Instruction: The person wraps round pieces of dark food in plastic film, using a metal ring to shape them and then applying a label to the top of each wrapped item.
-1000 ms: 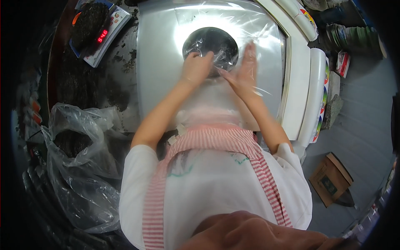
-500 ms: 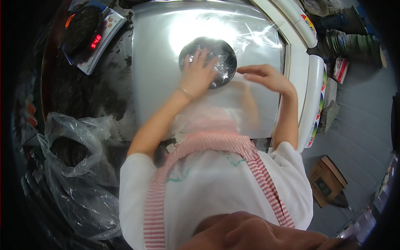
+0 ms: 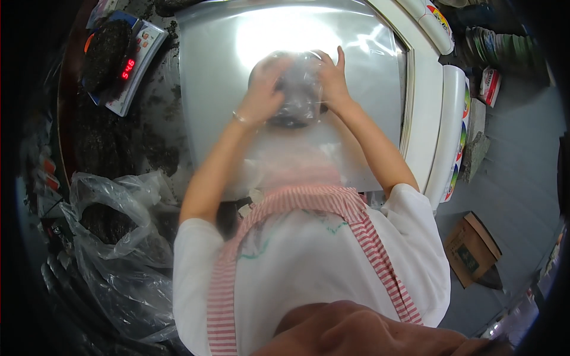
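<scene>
In front of me is a dark round disc, covered by clear, shiny plastic film. It rests on a pale, glossy sheet spread over the worktop. My left hand is curved round the disc's left side, thumb toward the middle; motion blurs its fingertips. On the opposite side, my right hand bends its fingers over the upper right edge, while one finger sticks up. Both hands press the film against the disc. Its far edge is partly hidden by my fingers and the glare.
A digital scale at the far left carries a dark, rough round cake. Below it sits an open clear plastic bag with dark material inside. White rolls line the right edge. A cardboard box stands at the lower right.
My right hand has moved from beside the disc onto its upper right edge. My left hand has shifted from the disc's top toward its left side. The view has moved slightly.
</scene>
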A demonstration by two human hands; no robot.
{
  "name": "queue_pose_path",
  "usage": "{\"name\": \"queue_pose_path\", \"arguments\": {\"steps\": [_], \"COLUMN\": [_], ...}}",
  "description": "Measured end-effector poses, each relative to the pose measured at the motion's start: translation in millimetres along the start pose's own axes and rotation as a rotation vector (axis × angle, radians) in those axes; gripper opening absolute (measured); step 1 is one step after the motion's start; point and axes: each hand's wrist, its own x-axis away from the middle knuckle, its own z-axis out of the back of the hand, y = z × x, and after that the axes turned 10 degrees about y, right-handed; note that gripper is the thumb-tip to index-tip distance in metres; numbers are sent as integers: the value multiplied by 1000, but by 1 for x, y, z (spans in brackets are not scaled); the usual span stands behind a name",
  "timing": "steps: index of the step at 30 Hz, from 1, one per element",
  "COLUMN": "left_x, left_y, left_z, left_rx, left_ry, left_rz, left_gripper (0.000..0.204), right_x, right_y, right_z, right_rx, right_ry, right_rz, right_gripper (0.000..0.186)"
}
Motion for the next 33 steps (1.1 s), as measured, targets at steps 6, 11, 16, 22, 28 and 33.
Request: {"name": "queue_pose_path", "arguments": {"steps": [6,11,16,22,28,33], "left_x": [19,14,10,44,28,25], "left_y": [7,11,33,-6,-5,-1], "left_z": [12,2,-5,-18,-19,-29], "left_rx": [-170,-314,-202,-604,-715,-752], "left_ry": [-285,-116,82,-129,-246,-242], "left_rz": [-158,-57,-58,-127,-212,-183], "left_gripper": [43,38,65,49,48,48], "right_x": [3,15,-14,-7,207,177], "right_y": [-34,-86,-45,-35,174,123], "right_z": [9,38,-26,85,301,248], "right_rx": [366,224,360,-229,627,203], "right_ry": [-17,-138,-139,-372,585,202], "right_rz": [0,68,-9,-480,-988,-1028], "right_gripper": [25,23,20,45,55,68]}}
